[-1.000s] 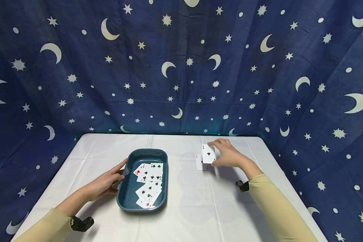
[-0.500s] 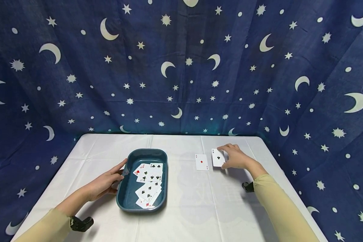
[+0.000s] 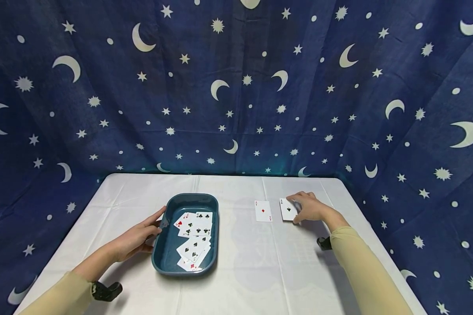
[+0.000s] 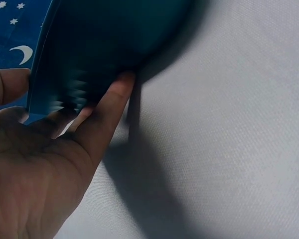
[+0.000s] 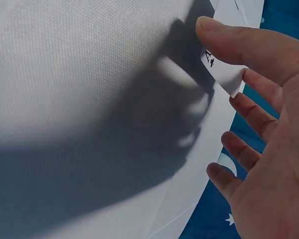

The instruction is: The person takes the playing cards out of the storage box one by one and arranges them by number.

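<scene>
My right hand [image 3: 310, 207] holds an ace of clubs [image 3: 287, 213] by its right side, low over the right part of the table. In the right wrist view the thumb and fingers pinch the card [image 5: 223, 75], whose corner tilts down, while the other fingers are spread apart. To its left an ace of diamonds [image 3: 263, 215] lies face up. My left hand [image 3: 135, 240] grips the left wall of a dark teal tray [image 3: 164, 256]. The left wrist view has the thumb at the rim and a finger under the tray's wall [image 4: 119, 30].
Inside the tray, several playing cards [image 3: 193, 249] lie overlapped in two loose groups, face up. A white cloth [image 3: 244, 271] covers the table. Behind and beside it hangs a dark blue curtain [image 3: 236, 118] with moons and stars.
My right hand has carried the ace of clubs rightward and lower, off from over the ace of diamonds, which is now fully uncovered. The left hand and tray have stayed put.
</scene>
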The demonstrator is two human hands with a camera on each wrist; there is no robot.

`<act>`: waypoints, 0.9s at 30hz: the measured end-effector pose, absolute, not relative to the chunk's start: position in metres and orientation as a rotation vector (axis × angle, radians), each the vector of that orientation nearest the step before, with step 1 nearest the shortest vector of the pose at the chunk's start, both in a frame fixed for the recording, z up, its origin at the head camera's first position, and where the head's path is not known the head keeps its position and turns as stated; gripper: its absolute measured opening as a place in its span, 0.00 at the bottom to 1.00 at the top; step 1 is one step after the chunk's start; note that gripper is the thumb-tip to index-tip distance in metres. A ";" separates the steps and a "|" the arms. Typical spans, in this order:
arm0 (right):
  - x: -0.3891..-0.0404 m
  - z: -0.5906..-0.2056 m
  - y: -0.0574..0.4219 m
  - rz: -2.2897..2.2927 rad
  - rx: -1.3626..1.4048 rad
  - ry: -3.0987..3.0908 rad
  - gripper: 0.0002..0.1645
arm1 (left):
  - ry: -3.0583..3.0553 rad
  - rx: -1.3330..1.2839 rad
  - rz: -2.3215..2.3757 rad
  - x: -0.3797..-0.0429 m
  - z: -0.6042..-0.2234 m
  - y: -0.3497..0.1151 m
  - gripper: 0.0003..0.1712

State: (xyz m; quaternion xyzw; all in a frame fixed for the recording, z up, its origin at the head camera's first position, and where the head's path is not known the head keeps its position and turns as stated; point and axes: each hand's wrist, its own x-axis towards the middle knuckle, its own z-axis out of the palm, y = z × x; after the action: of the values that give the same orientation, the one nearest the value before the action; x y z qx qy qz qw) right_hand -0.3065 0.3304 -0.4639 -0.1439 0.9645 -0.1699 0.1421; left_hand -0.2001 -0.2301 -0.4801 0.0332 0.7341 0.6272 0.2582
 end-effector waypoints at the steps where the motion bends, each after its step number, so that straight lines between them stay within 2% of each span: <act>1: -0.307 -0.464 0.331 -0.485 -0.416 2.782 0.54 | 1.990 0.091 1.701 -0.200 -0.480 -0.230 0.44; 27: -0.310 -0.470 0.335 -0.450 -0.355 2.742 0.53 | 1.966 0.108 1.729 -0.202 -0.483 -0.233 0.44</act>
State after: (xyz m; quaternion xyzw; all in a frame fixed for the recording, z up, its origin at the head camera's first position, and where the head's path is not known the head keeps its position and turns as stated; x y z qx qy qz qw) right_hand -0.3104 0.3352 -0.4702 -0.1249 0.9648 -0.1582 0.1691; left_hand -0.2017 -0.2327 -0.4830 0.0399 0.7249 0.6376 0.2576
